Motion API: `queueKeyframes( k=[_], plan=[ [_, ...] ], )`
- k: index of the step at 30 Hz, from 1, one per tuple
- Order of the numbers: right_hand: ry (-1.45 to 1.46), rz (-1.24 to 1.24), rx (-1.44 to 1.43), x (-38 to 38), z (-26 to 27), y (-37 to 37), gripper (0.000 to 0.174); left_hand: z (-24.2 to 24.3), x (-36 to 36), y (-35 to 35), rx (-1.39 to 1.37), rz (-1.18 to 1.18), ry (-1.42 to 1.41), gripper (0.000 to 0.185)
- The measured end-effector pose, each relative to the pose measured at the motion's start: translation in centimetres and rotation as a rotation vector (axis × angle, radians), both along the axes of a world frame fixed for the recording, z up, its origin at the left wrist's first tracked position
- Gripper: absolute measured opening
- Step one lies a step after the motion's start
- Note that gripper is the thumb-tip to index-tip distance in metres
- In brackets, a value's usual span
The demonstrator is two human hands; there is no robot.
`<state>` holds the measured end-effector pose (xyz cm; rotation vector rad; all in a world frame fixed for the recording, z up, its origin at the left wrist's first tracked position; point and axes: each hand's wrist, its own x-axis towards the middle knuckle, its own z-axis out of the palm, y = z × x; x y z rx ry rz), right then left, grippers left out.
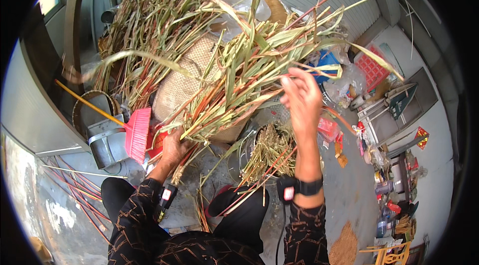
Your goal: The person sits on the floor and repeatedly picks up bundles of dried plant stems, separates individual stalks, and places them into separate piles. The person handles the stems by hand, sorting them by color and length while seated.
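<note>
My left hand grips the lower ends of a loose bundle of dried leafy stalks, reddish and pale green, possibly sorghum. The bundle slants up and away to the right, over a woven sack. Beside the bundle's right edge is my right hand, raised, its fingers bent and apart; nothing shows plainly in its grasp. Below that hand a container, partly hidden, holds cut seed heads on short stems. Another heap of leafy stalks lies at the far left, beyond the sack.
A pink broom and a metal dustpan stand at left, near thin bare stalks on the floor. Behind the bundle is a round woven tray. At right are a red plastic basket, household clutter and a grain pile.
</note>
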<state>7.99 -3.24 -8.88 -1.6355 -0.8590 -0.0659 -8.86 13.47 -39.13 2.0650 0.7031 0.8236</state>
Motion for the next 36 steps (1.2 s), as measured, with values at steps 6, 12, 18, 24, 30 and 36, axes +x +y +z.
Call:
queueKeyframes(
  k=[6, 12, 18, 24, 30, 36],
  plan=[
    [-0.221, -0.184, -0.009, -0.9, -1.9, 6.0, 0.024, -0.8, -3.7, -0.6, 0.062, 0.026, -0.054, 0.033],
    [0.016, -0.049, 0.023, -2.4, -4.9, 6.8, 0.024, 0.4, -6.1, -1.7, -0.001, 0.038, 0.04, 0.03],
    [0.228, 0.012, 0.139, -1.5, -3.3, 5.7, 0.027, 0.4, -6.2, -1.8, 0.172, 0.056, -0.063, 0.035],
    [-0.045, -0.038, 0.377, 3.5, 8.3, -2.6, 0.019, -1.0, -4.4, -0.5, 0.075, 0.07, 0.095, 0.038],
    [-0.128, -0.167, 0.545, 6.9, 17.8, -14.1, 0.016, -1.7, -2.1, 0.4, 0.066, 0.041, 0.122, 0.037],
    [-0.159, -0.218, 0.605, 10.4, 20.2, -22.7, 0.016, -2.9, -0.4, 2.6, 0.073, 0.023, 0.13, 0.038]
  ],
)
